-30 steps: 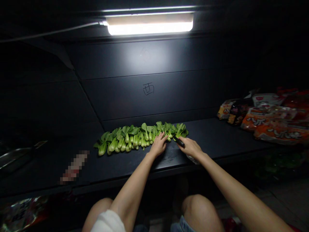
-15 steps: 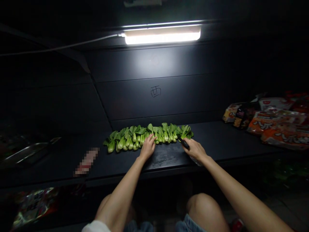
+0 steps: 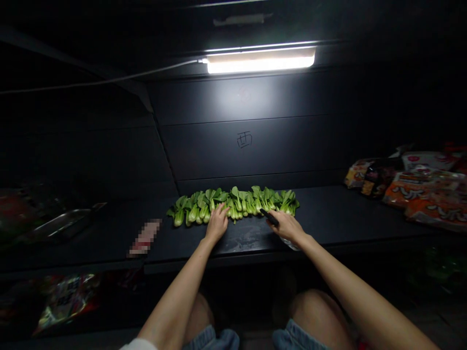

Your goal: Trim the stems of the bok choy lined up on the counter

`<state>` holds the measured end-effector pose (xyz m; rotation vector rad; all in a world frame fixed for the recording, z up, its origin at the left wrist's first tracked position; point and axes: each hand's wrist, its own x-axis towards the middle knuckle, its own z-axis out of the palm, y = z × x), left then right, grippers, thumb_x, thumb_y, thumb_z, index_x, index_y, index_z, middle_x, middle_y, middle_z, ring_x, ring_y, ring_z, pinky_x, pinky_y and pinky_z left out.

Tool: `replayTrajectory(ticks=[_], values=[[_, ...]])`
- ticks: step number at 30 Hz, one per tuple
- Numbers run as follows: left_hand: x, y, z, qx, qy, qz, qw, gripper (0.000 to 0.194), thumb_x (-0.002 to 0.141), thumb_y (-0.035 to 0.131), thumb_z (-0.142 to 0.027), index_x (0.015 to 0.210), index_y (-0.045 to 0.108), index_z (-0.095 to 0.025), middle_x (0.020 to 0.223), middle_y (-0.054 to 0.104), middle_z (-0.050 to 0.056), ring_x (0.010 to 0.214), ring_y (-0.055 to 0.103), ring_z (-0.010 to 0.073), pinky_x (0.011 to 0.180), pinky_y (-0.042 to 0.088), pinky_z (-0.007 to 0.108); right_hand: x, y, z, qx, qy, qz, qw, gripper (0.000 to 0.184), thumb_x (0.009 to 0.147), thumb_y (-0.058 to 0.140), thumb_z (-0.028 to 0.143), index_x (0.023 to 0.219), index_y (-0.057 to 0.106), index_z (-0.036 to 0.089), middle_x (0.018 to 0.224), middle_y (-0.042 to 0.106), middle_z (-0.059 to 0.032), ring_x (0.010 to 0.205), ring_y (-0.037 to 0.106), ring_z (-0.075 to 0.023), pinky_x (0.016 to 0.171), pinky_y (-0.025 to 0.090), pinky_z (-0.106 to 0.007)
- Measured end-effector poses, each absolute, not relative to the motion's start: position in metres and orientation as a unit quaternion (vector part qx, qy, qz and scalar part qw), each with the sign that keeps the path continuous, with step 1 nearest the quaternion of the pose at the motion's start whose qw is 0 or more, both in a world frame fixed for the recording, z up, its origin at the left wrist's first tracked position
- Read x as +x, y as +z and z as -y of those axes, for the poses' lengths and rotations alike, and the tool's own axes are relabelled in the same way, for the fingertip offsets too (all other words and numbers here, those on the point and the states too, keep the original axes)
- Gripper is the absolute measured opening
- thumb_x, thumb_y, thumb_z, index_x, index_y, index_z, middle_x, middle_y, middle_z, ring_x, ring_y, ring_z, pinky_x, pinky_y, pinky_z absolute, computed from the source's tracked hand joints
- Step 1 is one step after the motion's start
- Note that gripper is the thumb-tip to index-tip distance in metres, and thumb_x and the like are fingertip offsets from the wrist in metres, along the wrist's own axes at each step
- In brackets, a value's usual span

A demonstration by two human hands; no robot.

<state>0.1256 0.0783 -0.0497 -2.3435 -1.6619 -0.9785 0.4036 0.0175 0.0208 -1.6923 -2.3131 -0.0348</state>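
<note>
1. Hey all, I'm running this one remotely through the head cam, and I'm looking down at a bright green row of baby bok choy point(image 3: 233, 206) lying side by side on a flat matte black tabletop point(image 3: 328, 228), pale stems facing me and leaves facing the wall.
2. I'm resting the left hand point(image 3: 218, 223) on the near edge of the row, left of its middle. The grip is open, with the fingers point(image 3: 223, 209) loosely spread and touching the stems, and nothing is being held.
3. I'm keeping the right hand point(image 3: 288, 227) just in front of the row's right end, closed in a narrow grip around a slim black knife point(image 3: 269, 217). It's angled toward the stems, but the blade is too dark to make out.
4. Just under the right hand, a small translucent scrap point(image 3: 292, 244) is poking out, though it's too dim to tell what it is.
5. Well right of the row, I'm seeing a heap of orange-and-white printed snack bags point(image 3: 430, 204). Well left of it, a shallow steel tray point(image 3: 62, 224) is sitting near a pixelated, blurred-out object point(image 3: 145, 237).
6. Straight above the row, a white tube light point(image 3: 260, 61) is shining on a dark panelled wall point(image 3: 292, 146).
</note>
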Motion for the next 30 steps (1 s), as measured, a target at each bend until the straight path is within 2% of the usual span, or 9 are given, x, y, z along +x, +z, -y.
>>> replayTrajectory(ticks=[10, 20, 30], values=[[0.102, -0.058, -0.071, -0.756, -0.31, 0.574, 0.06, 0.046, 0.083, 0.044, -0.013, 0.128, 0.054, -0.017, 0.144, 0.043, 0.015, 0.139, 0.032, 0.0278, 0.111, 0.032, 0.049, 0.38, 0.016, -0.022, -0.556, -0.003, 0.818, 0.15, 0.03, 0.091, 0.045, 0.031, 0.115, 0.059, 0.02, 0.112, 0.066, -0.0097, 0.101, 0.061, -0.0205, 0.082, 0.042, -0.026], [0.091, -0.071, -0.075, -0.776, -0.251, 0.579, -0.004, 0.06, 0.083, 0.051, -0.025, 0.14, 0.038, -0.017, 0.151, 0.033, 0.013, 0.144, 0.018, 0.0296, 0.114, 0.024, 0.051, 0.368, 0.008, -0.032, -0.53, 0.016, 0.829, 0.179, 0.034, 0.091, 0.047, 0.034, 0.119, 0.057, 0.019, 0.112, 0.066, -0.0104, 0.101, 0.061, -0.0212, 0.083, 0.042, -0.027], [0.088, -0.066, -0.076, -0.78, -0.21, 0.588, -0.031, 0.065, 0.083, 0.051, -0.026, 0.144, 0.032, -0.016, 0.153, 0.031, 0.013, 0.143, 0.022, 0.0306, 0.115, 0.022, 0.048, 0.357, 0.004, -0.038, -0.518, 0.017, 0.836, 0.18, 0.031, 0.089, 0.047, 0.033, 0.116, 0.06, 0.022, 0.112, 0.067, -0.0087, 0.104, 0.06, -0.0204, 0.085, 0.042, -0.027]])
